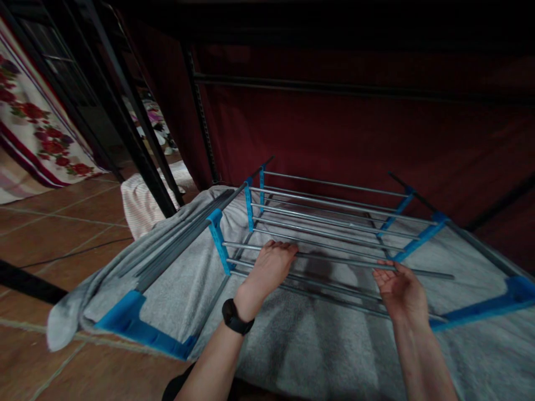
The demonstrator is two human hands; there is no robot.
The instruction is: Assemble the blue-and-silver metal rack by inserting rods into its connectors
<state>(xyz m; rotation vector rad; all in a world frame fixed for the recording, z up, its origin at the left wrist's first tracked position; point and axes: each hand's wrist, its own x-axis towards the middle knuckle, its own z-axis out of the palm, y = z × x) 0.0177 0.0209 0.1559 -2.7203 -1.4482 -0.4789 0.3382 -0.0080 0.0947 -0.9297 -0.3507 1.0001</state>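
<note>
A folding drying rack [334, 214] with grey metal rods and blue plastic joints lies over a grey towel [317, 345] on the floor. My left hand [271, 264], with a black watch on its wrist, rests palm down on one of the near rods, fingers curled over it. My right hand [399, 289] is under the right end of the same rod, palm up, fingers hooked around it. A bundle of loose grey rods [184, 236] lies along the rack's left side, ending in a blue corner piece [134, 326].
Dark red fabric [355, 133] hangs behind the rack on a black metal frame [200, 111]. Black frame legs [137, 145] stand at the left by a pale folded cloth [140, 203]. A flowered cloth [37, 128] hangs far left over terracotta floor tiles [54, 234].
</note>
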